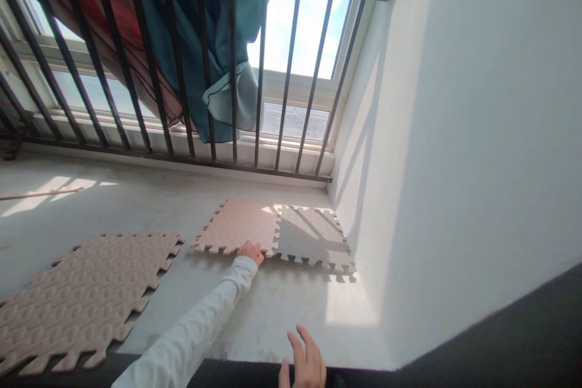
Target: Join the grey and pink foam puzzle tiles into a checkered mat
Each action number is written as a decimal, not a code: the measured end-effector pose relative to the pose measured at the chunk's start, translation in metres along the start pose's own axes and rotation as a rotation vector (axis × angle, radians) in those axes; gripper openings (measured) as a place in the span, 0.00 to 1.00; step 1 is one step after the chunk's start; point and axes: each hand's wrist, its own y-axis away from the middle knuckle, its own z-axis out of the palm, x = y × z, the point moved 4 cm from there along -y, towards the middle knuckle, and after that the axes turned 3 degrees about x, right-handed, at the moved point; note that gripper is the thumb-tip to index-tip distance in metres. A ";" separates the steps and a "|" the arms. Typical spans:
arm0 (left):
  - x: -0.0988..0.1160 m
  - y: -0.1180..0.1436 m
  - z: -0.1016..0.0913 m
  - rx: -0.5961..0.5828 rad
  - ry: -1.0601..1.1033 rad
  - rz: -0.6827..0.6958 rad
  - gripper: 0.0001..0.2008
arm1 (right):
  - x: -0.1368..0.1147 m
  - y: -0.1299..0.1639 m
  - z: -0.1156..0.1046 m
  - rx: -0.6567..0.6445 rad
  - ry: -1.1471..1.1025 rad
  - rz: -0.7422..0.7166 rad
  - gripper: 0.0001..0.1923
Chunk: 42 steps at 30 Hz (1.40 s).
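My left hand [251, 251] is closed on the front edge of a pink foam mat tile [243, 224], near its right corner, with fingers curled over the top. A shadow under that edge suggests it is slightly raised. Along its right side, the pink tile meets a grey foam mat tile [313, 236] at their toothed edges; whether the teeth are fully locked I cannot tell. Low in the view, my right hand [304, 361] is held apart from the tiles, fingers spread and holding nothing.
A larger pinkish-brown foam mat [91, 291] lies at the left on the pale ledge [268, 309]. Dark railing bars [175, 66] cross the window behind, with red and teal fabric [218, 24] hanging there. A white wall [468, 133] rises on the right.
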 end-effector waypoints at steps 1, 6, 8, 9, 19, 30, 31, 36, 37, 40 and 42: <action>-0.004 0.013 0.001 0.006 0.000 0.015 0.13 | 0.001 -0.004 -0.001 -0.020 0.018 -0.016 0.19; -0.016 0.091 0.020 0.033 0.061 0.092 0.11 | -0.001 -0.029 -0.006 -0.298 0.259 -0.013 0.27; -0.015 0.122 0.030 0.034 0.094 0.098 0.10 | -0.004 -0.036 -0.008 -0.439 0.342 0.005 0.30; -0.014 0.136 0.034 0.039 0.107 0.099 0.10 | -0.005 -0.038 -0.009 -0.507 0.366 0.010 0.31; -0.022 0.190 0.054 0.134 0.162 0.086 0.12 | -0.013 -0.024 -0.005 -0.887 0.396 -0.046 0.31; -0.019 0.194 0.045 0.133 0.014 0.184 0.18 | -0.017 -0.021 0.005 -0.988 0.329 -0.003 0.26; -0.015 0.193 0.047 0.141 0.006 0.208 0.23 | -0.018 -0.021 0.006 -0.981 0.334 -0.002 0.26; -0.001 0.183 0.068 0.198 0.002 0.246 0.31 | -0.021 -0.022 0.010 -0.965 0.359 0.007 0.23; 0.000 0.181 0.071 0.224 -0.004 0.233 0.29 | -0.022 -0.022 0.010 -0.964 0.364 0.009 0.22; 0.001 0.178 0.072 0.263 -0.034 0.238 0.26 | -0.023 -0.024 0.011 -0.963 0.381 0.022 0.22; 0.000 0.176 0.067 0.230 -0.051 0.280 0.26 | -0.024 -0.024 0.011 -0.964 0.388 0.030 0.23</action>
